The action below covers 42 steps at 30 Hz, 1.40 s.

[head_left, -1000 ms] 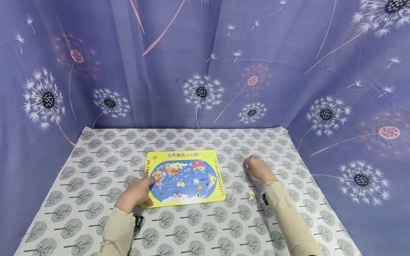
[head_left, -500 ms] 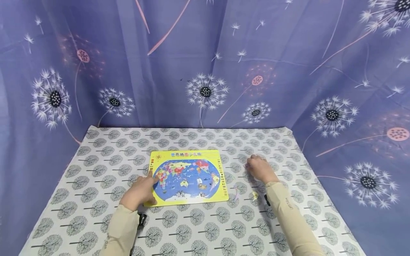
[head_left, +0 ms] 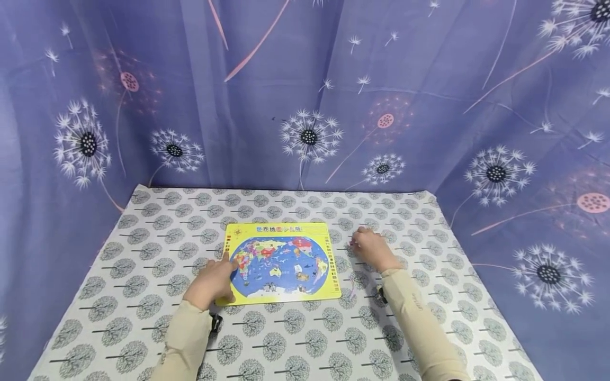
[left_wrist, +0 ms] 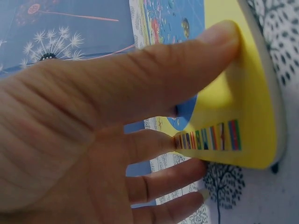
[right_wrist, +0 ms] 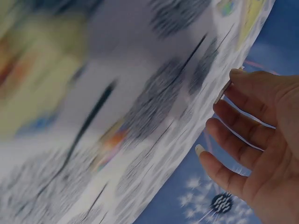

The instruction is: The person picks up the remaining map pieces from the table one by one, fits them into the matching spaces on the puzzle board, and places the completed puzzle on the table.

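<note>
A yellow-bordered world map puzzle board [head_left: 295,304] lies flat on the table. My left hand [head_left: 212,280] rests on its left end. In the left wrist view the straight thumb presses the yellow border and the index finger touches near a row of printed flags. To the right of the board is my right hand [head_left: 374,248], a little above the cloth. Its thumb and index finger pinch a small thin piece [right_wrist: 224,91], seen edge-on in the right wrist view; its printed face is hidden.
A purplish loose piece [head_left: 352,288] lies right of the board. In the right wrist view a blurred yellow piece [right_wrist: 46,70] is close to the camera, with a small colourful piece [right_wrist: 110,144] near it. A tree-print cloth [head_left: 286,338] covers the table; a blue dandelion curtain [head_left: 238,132] hangs behind.
My right hand has moved left, closer to the board, with the thin piece in its fingers. The forearm now covers a yellowish piece seen before. My left hand stays on the board.
</note>
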{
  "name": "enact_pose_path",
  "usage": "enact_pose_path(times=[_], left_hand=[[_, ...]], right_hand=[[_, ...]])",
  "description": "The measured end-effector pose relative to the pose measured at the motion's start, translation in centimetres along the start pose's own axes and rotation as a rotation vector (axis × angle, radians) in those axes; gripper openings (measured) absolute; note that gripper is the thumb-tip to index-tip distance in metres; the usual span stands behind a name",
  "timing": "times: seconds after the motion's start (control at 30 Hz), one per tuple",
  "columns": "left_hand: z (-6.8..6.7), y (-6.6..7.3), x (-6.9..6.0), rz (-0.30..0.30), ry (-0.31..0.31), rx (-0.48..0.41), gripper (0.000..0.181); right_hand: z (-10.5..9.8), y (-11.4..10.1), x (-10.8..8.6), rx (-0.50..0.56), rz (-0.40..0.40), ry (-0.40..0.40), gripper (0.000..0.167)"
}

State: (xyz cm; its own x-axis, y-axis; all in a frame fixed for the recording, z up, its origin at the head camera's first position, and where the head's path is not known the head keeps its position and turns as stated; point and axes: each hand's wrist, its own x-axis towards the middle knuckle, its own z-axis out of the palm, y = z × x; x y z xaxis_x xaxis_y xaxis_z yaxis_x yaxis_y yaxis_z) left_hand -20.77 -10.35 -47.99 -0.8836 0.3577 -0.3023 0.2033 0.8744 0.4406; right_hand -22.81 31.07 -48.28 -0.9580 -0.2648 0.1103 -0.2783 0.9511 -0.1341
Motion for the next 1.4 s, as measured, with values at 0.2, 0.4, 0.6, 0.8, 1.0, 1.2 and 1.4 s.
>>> enact_pose_path(times=[0.2,0.4,0.6,0.8,1.0,1.2,1.4], left_hand=[[0.0,0.1,-0.2,-0.002,0.005,-0.005,0.092],[0.2,0.0,0.3,0.014,0.018,0.032,0.089],[0.1,-0.1,0.3,0.005,0.02,0.046,0.085],[0.0,-0.1,0.3,-0.003,0.009,0.047,0.087],[0.4,-0.1,0.4,-0.008,0.003,0.044,0.09],[0.4,-0.2,0.4,-0.008,0.023,0.036,0.091],[0.4,0.0,0.3,-0.003,0.024,0.05,0.09]], right_hand=[[0.4,-2.6,1.6,0.028,-0.088,0.009,0.012],[0.7,-5.0,3.2,0.031,-0.134,-0.006,0.005],[1.1,-6.8,4.3,0.034,-0.139,-0.028,0.007],[1.6,-8.2,4.7,0.04,-0.159,-0.049,0.008],[2.1,-9.2,4.7,0.029,-0.152,-0.091,0.011],[2.7,-9.7,4.8,0.009,-0.181,-0.1,0.009],[3.2,-10.1,4.9,-0.015,-0.203,-0.104,0.005]])
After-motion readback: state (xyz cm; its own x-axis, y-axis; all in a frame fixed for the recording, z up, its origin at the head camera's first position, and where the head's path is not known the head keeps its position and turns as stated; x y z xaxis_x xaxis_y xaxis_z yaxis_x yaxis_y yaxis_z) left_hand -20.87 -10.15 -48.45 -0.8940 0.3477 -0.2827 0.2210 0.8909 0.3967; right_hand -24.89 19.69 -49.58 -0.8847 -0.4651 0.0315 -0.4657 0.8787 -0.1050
